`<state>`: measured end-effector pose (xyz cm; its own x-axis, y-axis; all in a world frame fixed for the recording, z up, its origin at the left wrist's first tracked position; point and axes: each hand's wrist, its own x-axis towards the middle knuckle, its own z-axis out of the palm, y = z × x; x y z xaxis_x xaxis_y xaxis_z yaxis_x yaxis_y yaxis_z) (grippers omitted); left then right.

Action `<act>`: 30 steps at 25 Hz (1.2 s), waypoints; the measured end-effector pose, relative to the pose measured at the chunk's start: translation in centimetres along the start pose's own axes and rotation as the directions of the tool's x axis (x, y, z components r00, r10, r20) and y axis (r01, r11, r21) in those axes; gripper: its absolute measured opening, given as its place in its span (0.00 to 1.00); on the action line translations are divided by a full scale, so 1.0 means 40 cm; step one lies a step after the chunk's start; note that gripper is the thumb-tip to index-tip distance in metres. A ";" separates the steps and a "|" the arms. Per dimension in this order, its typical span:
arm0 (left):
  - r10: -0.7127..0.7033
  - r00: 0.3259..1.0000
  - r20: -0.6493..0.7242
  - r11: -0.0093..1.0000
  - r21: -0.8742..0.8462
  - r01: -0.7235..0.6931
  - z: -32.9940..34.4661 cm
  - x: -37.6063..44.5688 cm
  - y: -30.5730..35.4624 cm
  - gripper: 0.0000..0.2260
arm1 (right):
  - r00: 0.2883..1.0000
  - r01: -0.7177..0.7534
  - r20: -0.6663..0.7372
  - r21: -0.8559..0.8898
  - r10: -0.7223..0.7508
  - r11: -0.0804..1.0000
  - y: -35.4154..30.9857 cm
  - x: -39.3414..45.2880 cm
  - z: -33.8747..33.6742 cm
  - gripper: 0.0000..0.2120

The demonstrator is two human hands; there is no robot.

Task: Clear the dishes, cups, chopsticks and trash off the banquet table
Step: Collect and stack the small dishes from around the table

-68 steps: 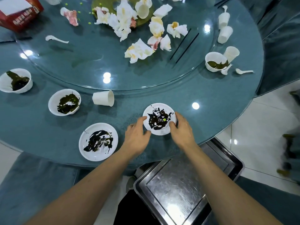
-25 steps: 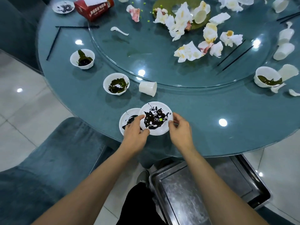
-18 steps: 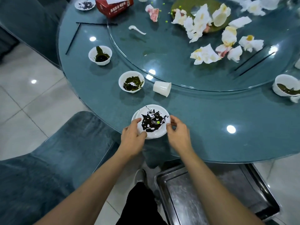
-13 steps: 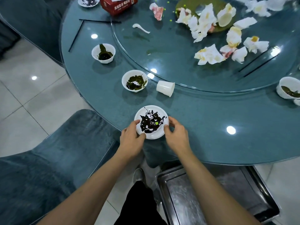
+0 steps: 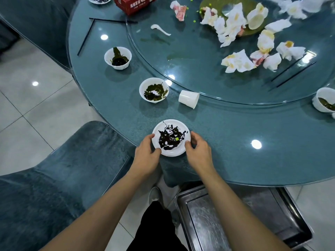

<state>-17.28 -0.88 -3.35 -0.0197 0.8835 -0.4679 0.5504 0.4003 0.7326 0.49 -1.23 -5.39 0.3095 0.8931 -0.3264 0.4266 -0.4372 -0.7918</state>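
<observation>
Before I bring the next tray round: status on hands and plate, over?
Left hand and right hand grip the plate at the table edge. Plate sauce-smeared. Nothing in the way; tray sits below.

A round banquet table [image 5: 235, 142] with a dark teal glass top fills the upper right, with a raised glass turntable [image 5: 199, 57] set at its centre. Ceiling lights show as bright round spots on the glass. The floor [image 5: 27, 98] is glossy pale tile with thin grout lines and also mirrors a lamp. A blue-grey velvet chair [image 5: 63, 169] stands at lower left, another chair [image 5: 36, 24] at upper left. A steel cart [image 5: 235, 223] sits below the table edge.
</observation>
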 end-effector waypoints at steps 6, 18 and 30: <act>-0.037 0.998 0.050 0.993 -0.111 0.042 -0.009 0.024 -0.001 0.24 | 0.995 -0.088 0.034 -0.045 0.090 0.995 0.001 0.032 0.005 0.15; 0.060 0.987 0.150 0.974 -0.226 -0.025 -0.032 0.001 0.036 0.24 | 0.990 -0.104 -0.083 0.099 0.113 0.990 -0.033 -0.008 -0.014 0.14; 0.294 0.900 0.320 0.948 -0.221 -0.231 0.003 -0.089 0.172 0.23 | 0.903 -0.132 -0.356 0.304 0.241 0.943 -0.028 -0.152 -0.162 0.14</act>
<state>-13.34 -1.29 3.30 0.4116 0.8355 -0.3640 0.3417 0.2288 0.9115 3.62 -6.87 0.81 0.6849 0.6630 -0.3021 0.1027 -0.4983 -0.8609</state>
